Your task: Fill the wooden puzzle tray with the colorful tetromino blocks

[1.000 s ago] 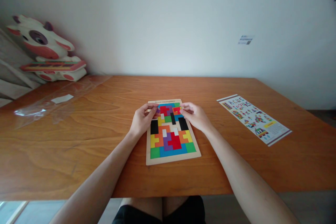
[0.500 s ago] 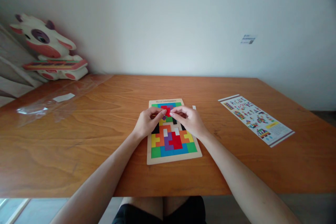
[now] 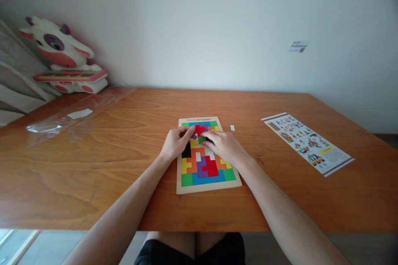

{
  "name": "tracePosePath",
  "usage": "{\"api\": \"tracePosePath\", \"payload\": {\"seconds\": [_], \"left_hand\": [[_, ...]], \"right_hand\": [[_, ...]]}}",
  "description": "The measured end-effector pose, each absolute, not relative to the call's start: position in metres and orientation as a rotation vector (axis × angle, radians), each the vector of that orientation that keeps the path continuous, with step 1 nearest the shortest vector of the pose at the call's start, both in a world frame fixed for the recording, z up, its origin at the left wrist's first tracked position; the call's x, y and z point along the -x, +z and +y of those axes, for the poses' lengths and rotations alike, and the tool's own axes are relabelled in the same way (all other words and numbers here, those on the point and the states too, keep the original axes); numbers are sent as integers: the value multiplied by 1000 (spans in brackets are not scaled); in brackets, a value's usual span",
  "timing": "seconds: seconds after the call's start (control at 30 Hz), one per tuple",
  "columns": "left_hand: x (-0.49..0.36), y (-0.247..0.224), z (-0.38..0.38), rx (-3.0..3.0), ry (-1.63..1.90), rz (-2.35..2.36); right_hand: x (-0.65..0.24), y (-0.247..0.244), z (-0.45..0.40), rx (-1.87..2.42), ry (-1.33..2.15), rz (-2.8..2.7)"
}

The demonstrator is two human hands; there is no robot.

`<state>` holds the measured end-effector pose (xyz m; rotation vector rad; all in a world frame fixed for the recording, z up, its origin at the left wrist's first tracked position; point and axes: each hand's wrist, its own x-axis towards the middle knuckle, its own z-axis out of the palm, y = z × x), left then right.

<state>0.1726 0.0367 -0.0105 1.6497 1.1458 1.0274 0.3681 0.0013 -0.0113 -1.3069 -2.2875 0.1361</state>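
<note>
A wooden block-puzzle board lies flat before me, filled with coloured pieces. My left hand is at its upper left, thumb and forefinger pinched at the edge of a red puzzle piece. Just below that pinch shows a small purple piece, partly covered by the fingertips. Over the board's right side is my right hand, its forefinger and thumb slightly apart beside the red piece, above a green piece. It hides part of the board. Lower down, another red piece sits among the others.
A small white piece lies right of the board on the wooden table. Farther right is a printed pattern sheet. Clear plastic wrapping and a cow-shaped toy keyboard are at the left. A wall rises behind.
My right finger and thumb have parted and drawn slightly down from the red piece. The left hand stays pinched by it. The whole view has shifted slightly, revealing more of the white piece.
</note>
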Motion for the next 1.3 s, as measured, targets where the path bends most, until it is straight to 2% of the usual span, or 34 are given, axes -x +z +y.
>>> {"api": "tracePosePath", "payload": {"seconds": [0.47,1.1,1.3], "left_hand": [[-173,-11,38,-1622,1036,1149],[-171,-13,40,-1605,1021,1138],[-171,-14,41,-1544,1040,1136]], "right_hand": [[-373,-14,5,1149,244,-2272],[-378,-3,-1,1068,137,-2424],[-375,-10,3,1132,10,-2389]]}}
